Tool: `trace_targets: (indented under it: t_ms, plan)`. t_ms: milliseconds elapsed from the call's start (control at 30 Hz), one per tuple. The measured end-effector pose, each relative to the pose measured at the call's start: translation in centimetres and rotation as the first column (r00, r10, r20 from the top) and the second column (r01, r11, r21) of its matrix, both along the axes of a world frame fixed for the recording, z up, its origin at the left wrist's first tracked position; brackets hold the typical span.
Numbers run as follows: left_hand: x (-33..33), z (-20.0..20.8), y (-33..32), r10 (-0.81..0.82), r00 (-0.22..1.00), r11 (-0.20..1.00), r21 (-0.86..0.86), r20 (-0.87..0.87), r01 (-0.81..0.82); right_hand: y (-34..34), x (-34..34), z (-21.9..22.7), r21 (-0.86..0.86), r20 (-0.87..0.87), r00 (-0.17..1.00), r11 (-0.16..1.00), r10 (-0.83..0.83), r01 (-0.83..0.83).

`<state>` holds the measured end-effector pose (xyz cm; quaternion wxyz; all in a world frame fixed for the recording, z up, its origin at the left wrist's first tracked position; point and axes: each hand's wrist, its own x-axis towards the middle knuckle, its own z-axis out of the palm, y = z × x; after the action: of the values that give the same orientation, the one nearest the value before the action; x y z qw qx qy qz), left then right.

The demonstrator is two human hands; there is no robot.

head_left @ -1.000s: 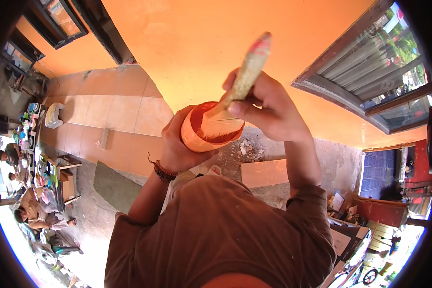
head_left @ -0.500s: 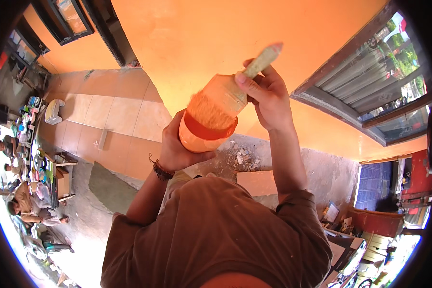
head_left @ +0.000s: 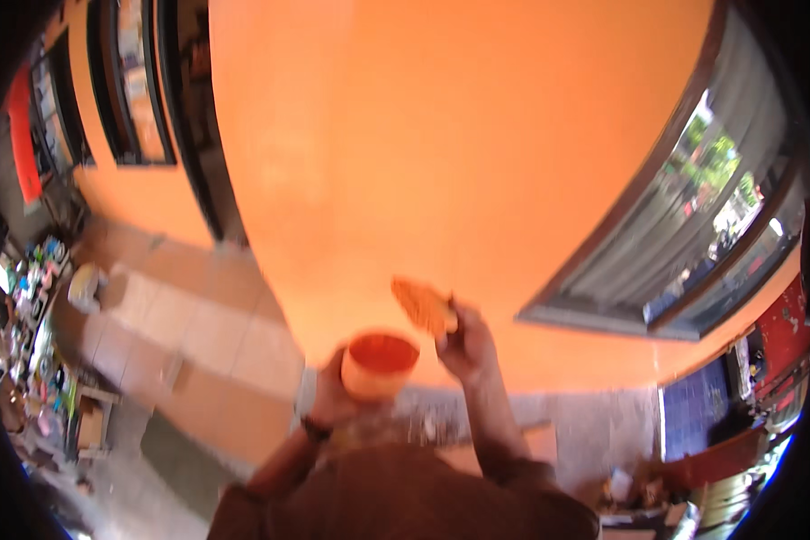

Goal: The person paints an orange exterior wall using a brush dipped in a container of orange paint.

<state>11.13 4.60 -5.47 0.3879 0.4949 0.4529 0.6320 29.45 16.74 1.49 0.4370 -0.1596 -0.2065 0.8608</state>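
Observation:
My left hand (head_left: pixel 329 393) is wrapped round the side of a small orange paint pot (head_left: pixel 373 382), which is upright with its red-orange inside showing. In my right hand (head_left: pixel 467 346) is a wide paintbrush (head_left: pixel 420 306), gripped at the handle. Its orange-coated bristles point up and to the left, above the pot's rim and apart from it. Most of the brush handle is hidden by my fingers. Beyond both hands stands an orange wall (head_left: pixel 351 153); whether the bristles touch it, I cannot tell.
A dark-framed window (head_left: pixel 693 216) with a curtain is on the right of the wall. A dark door frame (head_left: pixel 189 135) borders its left. Pale floor tiles (head_left: pixel 189 315) and a light bundle (head_left: pixel 86 288) lie left. Rubble (head_left: pixel 427 427) lies below my hands.
The brush has come up out of the pot, its bristles now tipped upward. My view has lifted toward the wall, and both hands sit lower in the picture.

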Motion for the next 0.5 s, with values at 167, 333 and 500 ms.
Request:
trace_targets:
  t_ms: [167,333,500]
  plan:
    - [-2.7,1.3,2.2,0.016,0.997,0.999,-0.027,-0.078,-0.018,3.6,-0.9,9.8,0.403,-0.126,0.976,0.89,-0.179,0.215]
    - [-5.8,3.2,4.9,-0.004,1.0,1.0,0.016,-0.028,0.004,7.5,-3.4,27.2,0.841,-0.318,0.777,0.215,-0.544,0.496]
    - [-7.2,4.3,6.1,-0.112,0.975,0.982,0.174,0.192,0.079,9.5,-8.0,45.5,0.767,-0.617,0.316,-0.64,-0.721,0.037]
